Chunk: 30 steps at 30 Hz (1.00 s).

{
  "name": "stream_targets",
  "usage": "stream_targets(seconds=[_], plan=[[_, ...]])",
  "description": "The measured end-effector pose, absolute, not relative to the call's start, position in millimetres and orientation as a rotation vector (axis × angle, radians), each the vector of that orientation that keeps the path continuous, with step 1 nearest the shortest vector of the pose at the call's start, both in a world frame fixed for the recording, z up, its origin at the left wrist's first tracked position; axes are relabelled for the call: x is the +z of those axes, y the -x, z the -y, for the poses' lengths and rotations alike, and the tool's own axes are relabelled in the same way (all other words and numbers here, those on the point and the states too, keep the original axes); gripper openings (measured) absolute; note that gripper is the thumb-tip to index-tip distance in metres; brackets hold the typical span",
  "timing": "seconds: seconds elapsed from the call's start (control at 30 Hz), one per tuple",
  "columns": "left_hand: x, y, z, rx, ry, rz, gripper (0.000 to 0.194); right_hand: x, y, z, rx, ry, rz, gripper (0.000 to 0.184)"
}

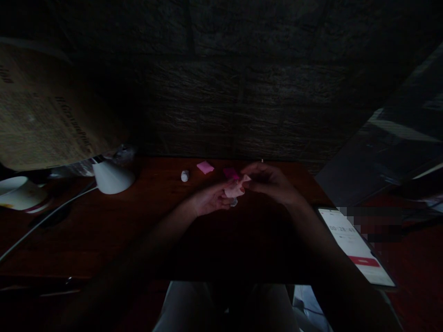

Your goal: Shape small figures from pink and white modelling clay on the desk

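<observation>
My left hand [212, 199] is closed on a pale pink crumpled piece [234, 189], thin and soft-looking, perhaps paper. At its upper right corner, the fingers of my right hand [268, 180] pinch the same piece. Below my left fingertips shows a small whitish, translucent bit [234, 202]; whether it is held cannot be made out. Just behind the hands lies a magenta square [230, 173]. To its left are a lighter pink square [205, 167] and a small white crumpled lump [185, 175]. The scene is very dim.
A white cone-shaped lamp base [112, 177] with a cable stands left on the wooden table [152, 221]. Beside it are a paper cup [20, 193] and a large brown paper bag [44, 106]. A tablet [356, 249] with a timer lies right. A brick-patterned wall [221, 92] rises behind.
</observation>
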<state>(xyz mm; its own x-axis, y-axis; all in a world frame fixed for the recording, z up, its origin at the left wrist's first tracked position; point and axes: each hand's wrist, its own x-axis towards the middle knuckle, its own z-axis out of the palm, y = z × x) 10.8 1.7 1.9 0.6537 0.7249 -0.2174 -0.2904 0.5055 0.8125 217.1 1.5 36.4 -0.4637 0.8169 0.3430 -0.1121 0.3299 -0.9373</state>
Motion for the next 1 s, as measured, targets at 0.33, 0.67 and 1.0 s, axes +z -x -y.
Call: stream_targets(seconds=[0.33,0.67,1.0], plan=[[-0.7,-11.4,-3.3,0.672,-0.794,-0.610,0.039,36.2,-215.4,0.7,1.267,0.617,1.739,0.030],[1.5,-13.1,-2.7,0.694,-0.810,-0.581,0.042,36.0,-216.0,0.7,1.241,0.621,1.762,0.034],[4.0,-13.4,-3.1,0.713,-0.798,-0.638,0.035,34.1,-217.4,-1.9,1.158,0.641,1.847,0.032]])
